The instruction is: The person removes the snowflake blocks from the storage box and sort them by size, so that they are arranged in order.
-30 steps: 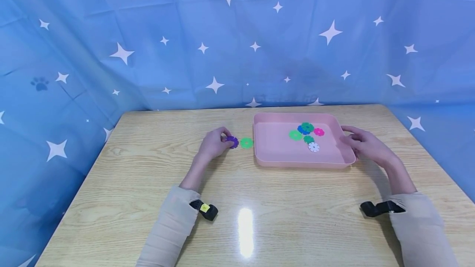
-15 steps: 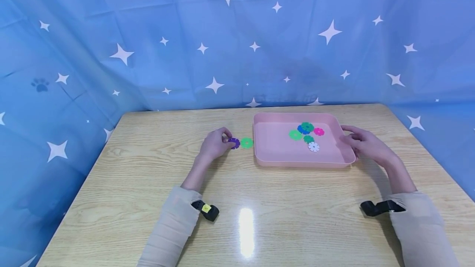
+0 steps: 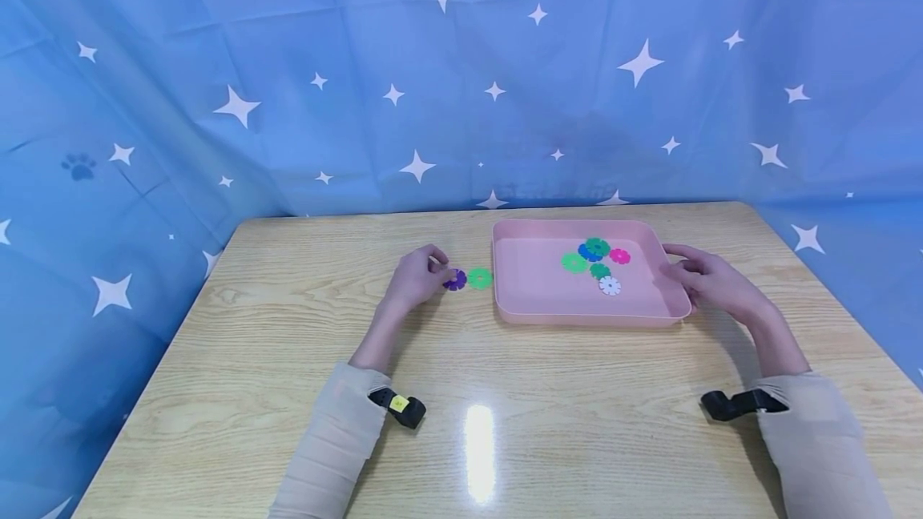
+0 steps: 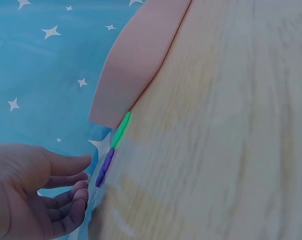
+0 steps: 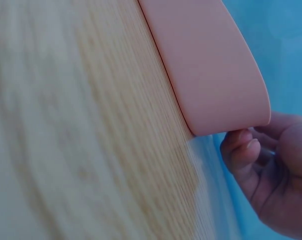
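Note:
My left hand [image 3: 417,276] hovers at the left side of a purple notched plastic disc [image 3: 456,279], its fingers loosely bent. In the left wrist view the fingertips stand slightly apart from the purple disc [image 4: 105,169], which lies flat on the table. A light green notched disc [image 3: 479,278] lies directly to its right, between it and the pink tray [image 3: 534,307]. At the tray's right end, my right hand [image 3: 710,279] grips the wall, thumb over the rim and fingers against the outside. Part of this grip is hidden behind the tray wall in the right wrist view.
Inside the tray lie several more notched discs: a white disc [image 3: 609,286], a pink disc [image 3: 620,256], a blue disc [image 3: 587,253] partly covered, and green ones. A blue star-printed cloth [image 3: 346,142] hangs behind the wooden table [image 3: 577,407].
The purple disc has slid slightly right, up to the light green disc. My left hand has let go of it and drawn back a little. The right hand and tray stay put.

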Available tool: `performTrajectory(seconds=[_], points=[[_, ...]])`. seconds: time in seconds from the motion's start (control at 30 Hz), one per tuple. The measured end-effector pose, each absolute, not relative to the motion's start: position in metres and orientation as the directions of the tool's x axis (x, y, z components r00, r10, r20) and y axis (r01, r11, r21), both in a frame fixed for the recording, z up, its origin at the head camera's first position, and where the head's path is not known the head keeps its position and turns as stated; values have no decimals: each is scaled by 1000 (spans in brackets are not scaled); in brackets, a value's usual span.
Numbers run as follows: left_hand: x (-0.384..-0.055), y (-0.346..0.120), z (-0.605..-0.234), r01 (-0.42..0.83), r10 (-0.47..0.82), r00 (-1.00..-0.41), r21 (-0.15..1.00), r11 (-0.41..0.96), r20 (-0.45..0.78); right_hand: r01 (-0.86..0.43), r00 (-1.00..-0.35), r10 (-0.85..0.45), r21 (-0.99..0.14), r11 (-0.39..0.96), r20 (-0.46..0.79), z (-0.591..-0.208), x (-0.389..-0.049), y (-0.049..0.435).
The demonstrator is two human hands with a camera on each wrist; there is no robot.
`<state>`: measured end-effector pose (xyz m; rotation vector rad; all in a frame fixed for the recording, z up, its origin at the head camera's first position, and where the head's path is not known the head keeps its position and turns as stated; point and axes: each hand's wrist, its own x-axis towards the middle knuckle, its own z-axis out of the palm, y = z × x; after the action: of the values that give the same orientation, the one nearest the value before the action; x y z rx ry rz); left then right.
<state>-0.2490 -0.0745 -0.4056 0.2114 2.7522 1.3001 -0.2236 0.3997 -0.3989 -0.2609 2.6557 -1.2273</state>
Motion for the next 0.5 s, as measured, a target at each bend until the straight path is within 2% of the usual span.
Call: performTrajectory(seconds=[0.5], points=[[-248, -50, -396, 175, 189, -977, 865, 471, 94, -74, -962, -250, -767, 637, -114, -399, -224, 400]])
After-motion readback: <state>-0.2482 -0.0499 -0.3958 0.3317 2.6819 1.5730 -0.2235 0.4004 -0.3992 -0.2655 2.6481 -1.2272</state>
